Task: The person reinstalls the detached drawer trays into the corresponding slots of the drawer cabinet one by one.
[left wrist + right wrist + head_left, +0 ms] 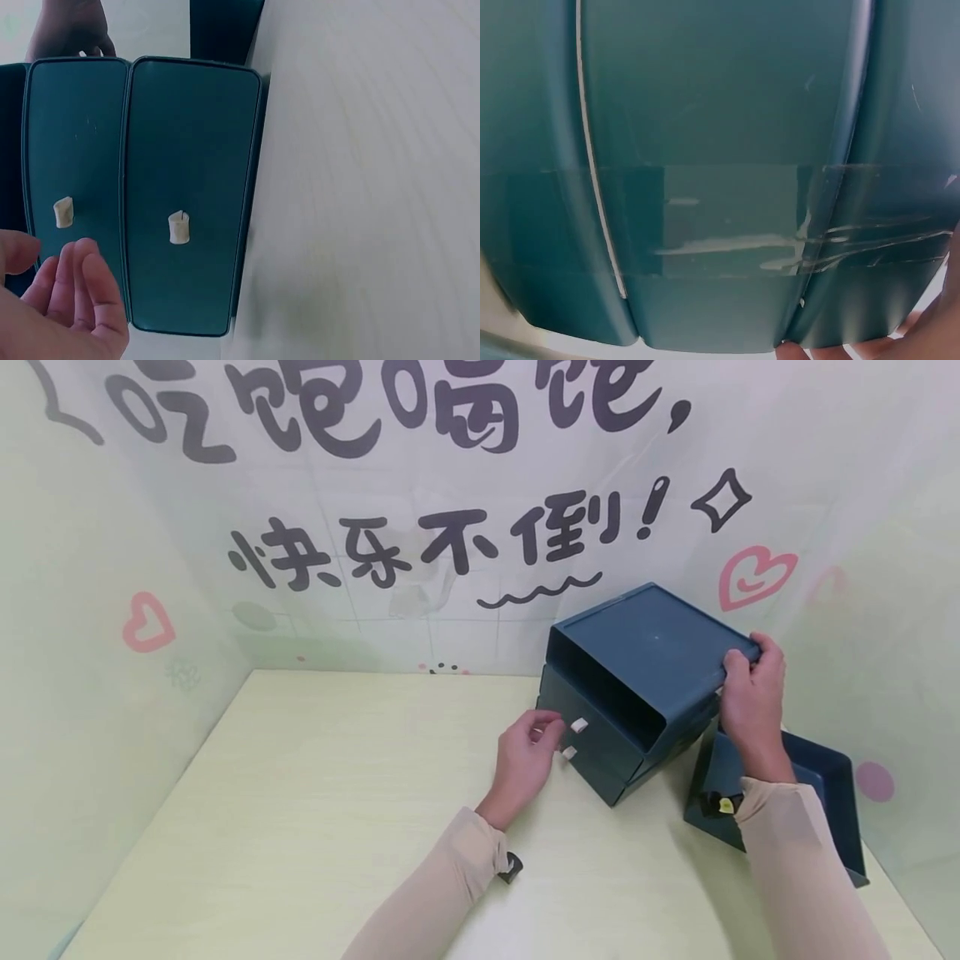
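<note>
A dark blue drawer unit (652, 643) stands tilted at the back right of the table. Its top slot (600, 685) is without a drawer, and two drawer fronts below it carry small white pull tabs. My right hand (756, 702) grips the unit's upper right corner, thumb on top. Just in front of the drawer fronts, my left hand (525, 756) has its fingers loosely curved and holds nothing. In the left wrist view those fingertips are close to the upper tab (64, 212); the lower tab (179, 227) is farther off.
A separate blue drawer (832, 768) lies behind my right forearm, partly hidden by it. Clear tape (727, 221) runs across the unit's side in the right wrist view. A printed curtain (420, 635) hangs behind the pale table (300, 827).
</note>
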The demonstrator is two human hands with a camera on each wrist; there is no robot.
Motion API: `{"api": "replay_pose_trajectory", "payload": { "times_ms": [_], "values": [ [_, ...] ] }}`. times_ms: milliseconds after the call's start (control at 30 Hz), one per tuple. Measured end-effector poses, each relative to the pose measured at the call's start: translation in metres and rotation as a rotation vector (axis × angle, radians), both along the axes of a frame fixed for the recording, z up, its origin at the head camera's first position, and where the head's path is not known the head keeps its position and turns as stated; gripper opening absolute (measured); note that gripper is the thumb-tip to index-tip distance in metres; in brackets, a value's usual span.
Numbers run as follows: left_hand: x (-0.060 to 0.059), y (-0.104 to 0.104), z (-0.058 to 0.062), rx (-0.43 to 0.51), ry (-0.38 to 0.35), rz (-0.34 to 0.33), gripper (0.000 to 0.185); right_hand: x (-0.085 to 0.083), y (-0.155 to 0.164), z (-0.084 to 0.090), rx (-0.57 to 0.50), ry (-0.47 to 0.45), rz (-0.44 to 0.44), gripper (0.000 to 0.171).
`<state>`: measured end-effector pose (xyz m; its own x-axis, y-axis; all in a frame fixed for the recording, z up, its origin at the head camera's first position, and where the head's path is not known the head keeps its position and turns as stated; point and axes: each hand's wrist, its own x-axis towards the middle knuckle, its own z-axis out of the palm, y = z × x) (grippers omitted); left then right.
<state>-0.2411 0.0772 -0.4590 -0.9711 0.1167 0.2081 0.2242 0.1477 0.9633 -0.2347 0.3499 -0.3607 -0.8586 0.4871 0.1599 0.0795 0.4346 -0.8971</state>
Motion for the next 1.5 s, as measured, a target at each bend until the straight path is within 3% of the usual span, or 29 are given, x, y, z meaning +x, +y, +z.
{"api": "replay_pose_trajectory", "payload": {
  "times_ms": [533, 633, 767, 967, 1133, 1300, 1500],
  "values": [
    [-0.021, -0.025, 0.018, 0.020, 0.029, 0.109, 0.028, 0.006, 0.009, 0.002, 0.034, -0.060, 0.029, 0.066],
    [-0.029, -0.029, 0.027, -0.013, 0.085, 0.077, 0.033, 0.007, 0.010, 0.002, 0.035, -0.070, 0.032, 0.067],
    [-0.041, -0.032, 0.042, -0.070, 0.155, -0.029, 0.042, 0.008, 0.011, 0.001, 0.034, -0.063, 0.045, 0.067],
    [-0.060, -0.028, 0.068, -0.136, 0.186, -0.124, 0.050, 0.013, 0.013, -0.002, 0.020, -0.048, 0.099, 0.072],
    [-0.068, -0.023, 0.083, -0.164, 0.170, -0.145, 0.050, 0.019, 0.019, -0.003, 0.025, -0.077, 0.168, 0.072],
    [-0.075, -0.019, 0.089, -0.184, 0.142, -0.164, 0.051, 0.026, 0.031, -0.003, 0.054, -0.144, 0.163, 0.073],
    [-0.084, -0.018, 0.092, -0.200, 0.077, -0.104, 0.051, 0.037, 0.053, -0.007, 0.218, -0.239, 0.137, 0.075]
  ]
}}
